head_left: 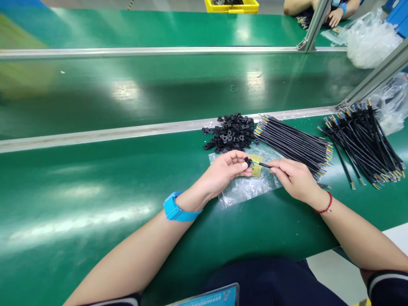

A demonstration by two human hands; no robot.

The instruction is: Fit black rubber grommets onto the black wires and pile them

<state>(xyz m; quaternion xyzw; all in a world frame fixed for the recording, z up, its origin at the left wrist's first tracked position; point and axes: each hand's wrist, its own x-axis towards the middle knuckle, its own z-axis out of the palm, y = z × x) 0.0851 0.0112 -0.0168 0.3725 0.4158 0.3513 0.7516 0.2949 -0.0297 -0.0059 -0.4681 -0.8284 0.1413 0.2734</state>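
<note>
My left hand (231, 168), with a blue band on its wrist, pinches a small black plastic clip (247, 161) between thumb and fingers. In my right hand (295, 176) is a short black cable (265, 165), held near its left end. Its bared blue and yellow wires reach the clip; whether they pass through its hole I cannot tell. Just beneath both hands lie a yellowish perforated board (256, 169) and a clear plastic bag (237, 191). Behind them is a heap of similar black clips (231, 134), with a row of black cables (293, 144) to its right.
Farther right lies a second cable pile (366, 144), clips on its upper ends. Metal rails (127, 135) cross the green bench (79, 182), and a slanted post (376, 78) rises at right. Clear plastic bags (372, 40), a yellow crate (232, 6) and a co-worker's hand (335, 17) are at the back.
</note>
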